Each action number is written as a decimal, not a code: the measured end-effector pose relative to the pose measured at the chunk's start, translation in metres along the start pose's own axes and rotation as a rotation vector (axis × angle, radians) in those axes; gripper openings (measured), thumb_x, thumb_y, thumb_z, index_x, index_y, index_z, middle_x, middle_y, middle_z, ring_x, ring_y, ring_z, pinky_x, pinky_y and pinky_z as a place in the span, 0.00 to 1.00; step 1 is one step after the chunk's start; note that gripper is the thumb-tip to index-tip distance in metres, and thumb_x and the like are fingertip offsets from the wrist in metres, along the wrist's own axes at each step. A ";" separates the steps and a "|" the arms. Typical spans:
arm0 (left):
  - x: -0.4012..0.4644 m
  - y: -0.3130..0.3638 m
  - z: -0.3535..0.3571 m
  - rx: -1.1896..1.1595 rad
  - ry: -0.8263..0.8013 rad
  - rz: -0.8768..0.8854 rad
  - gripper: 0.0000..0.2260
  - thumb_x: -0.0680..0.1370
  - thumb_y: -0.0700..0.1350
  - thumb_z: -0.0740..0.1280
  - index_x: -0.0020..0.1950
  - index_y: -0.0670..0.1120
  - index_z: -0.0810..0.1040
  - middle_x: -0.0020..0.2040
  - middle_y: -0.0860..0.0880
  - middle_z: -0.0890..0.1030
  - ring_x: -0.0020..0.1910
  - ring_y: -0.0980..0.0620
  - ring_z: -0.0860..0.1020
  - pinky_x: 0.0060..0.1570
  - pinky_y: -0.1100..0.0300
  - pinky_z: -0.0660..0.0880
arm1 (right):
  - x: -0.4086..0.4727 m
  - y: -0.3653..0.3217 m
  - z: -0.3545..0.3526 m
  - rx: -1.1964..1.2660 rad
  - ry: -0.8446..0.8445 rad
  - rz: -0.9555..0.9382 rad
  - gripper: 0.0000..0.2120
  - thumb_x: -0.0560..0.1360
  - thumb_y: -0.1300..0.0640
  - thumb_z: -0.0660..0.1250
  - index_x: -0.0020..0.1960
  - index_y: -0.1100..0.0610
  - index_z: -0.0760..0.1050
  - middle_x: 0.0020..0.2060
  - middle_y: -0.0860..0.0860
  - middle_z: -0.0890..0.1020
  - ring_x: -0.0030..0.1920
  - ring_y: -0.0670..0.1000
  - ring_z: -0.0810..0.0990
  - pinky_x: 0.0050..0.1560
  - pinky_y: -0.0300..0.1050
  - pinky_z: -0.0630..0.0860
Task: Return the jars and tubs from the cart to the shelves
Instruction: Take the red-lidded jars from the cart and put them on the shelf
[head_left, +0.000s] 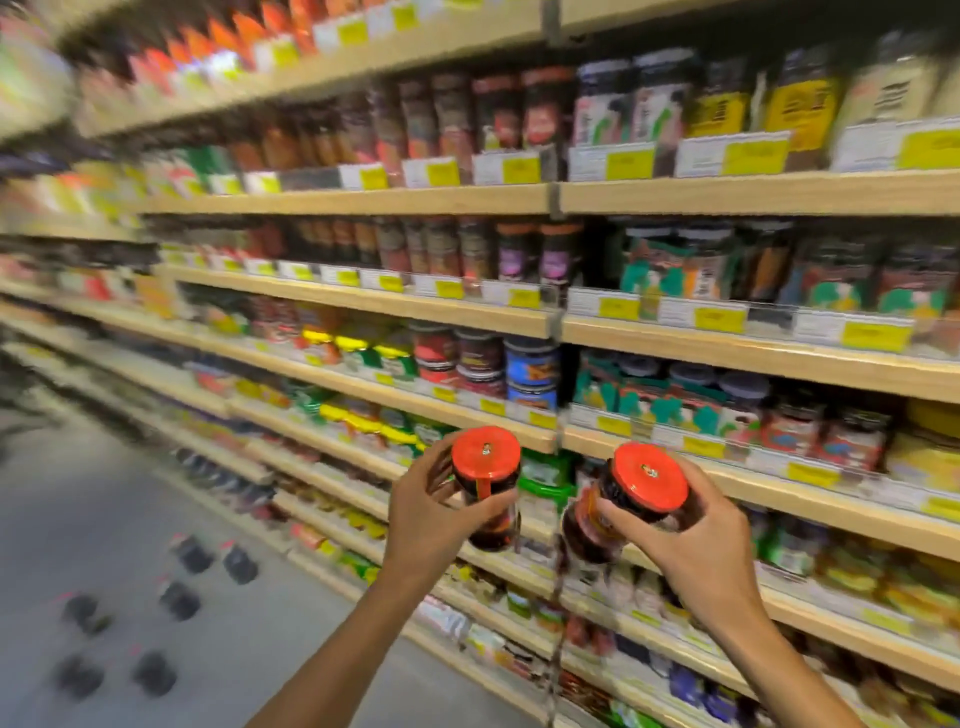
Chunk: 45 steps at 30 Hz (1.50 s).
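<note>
Two dark glass jars with round orange-red lids, one in each hand, held up in front of the wooden store shelves (753, 353). The left jar (488, 488) has dark reddish stuff inside and stands pretty much upright, lid up toward the camera. The right jar (631, 501) is tipped, lid up and to the right, bottom angled down-left. Left hand (428, 512) is wrapped around its jar's side; right hand (691, 535) grips its jar just under the lid. Jars are near each other, not touching. Shelves behind are packed with blurry jars and yellow price tags (628, 163).
</note>
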<state>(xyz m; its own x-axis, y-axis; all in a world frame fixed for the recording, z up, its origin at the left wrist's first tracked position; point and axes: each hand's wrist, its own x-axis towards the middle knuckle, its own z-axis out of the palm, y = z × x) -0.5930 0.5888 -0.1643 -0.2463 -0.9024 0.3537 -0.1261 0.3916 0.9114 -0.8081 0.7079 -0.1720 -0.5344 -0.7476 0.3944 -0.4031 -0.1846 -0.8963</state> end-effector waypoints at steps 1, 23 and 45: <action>-0.002 -0.004 -0.015 0.009 0.047 0.000 0.30 0.62 0.50 0.82 0.60 0.64 0.76 0.59 0.63 0.80 0.59 0.65 0.78 0.56 0.67 0.77 | 0.002 -0.001 0.015 0.017 -0.043 -0.003 0.34 0.58 0.40 0.79 0.62 0.40 0.72 0.53 0.32 0.79 0.51 0.27 0.77 0.52 0.30 0.72; 0.043 -0.066 -0.264 0.016 0.321 0.043 0.31 0.63 0.42 0.83 0.64 0.50 0.79 0.57 0.53 0.84 0.57 0.55 0.82 0.55 0.59 0.81 | 0.031 -0.069 0.263 0.113 -0.270 -0.145 0.32 0.59 0.40 0.80 0.62 0.41 0.76 0.51 0.32 0.81 0.53 0.34 0.80 0.50 0.28 0.76; 0.324 -0.120 -0.326 -0.080 0.125 0.236 0.30 0.63 0.44 0.82 0.63 0.55 0.80 0.57 0.53 0.85 0.58 0.52 0.82 0.58 0.53 0.79 | 0.217 -0.073 0.419 0.048 -0.130 -0.231 0.31 0.59 0.42 0.82 0.61 0.40 0.77 0.53 0.34 0.83 0.55 0.41 0.82 0.58 0.44 0.80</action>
<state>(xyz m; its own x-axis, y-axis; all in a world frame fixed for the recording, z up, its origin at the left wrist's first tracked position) -0.3440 0.1913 -0.0904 -0.1389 -0.8050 0.5768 -0.0014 0.5826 0.8128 -0.5832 0.2913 -0.1058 -0.3317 -0.7571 0.5629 -0.4658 -0.3874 -0.7956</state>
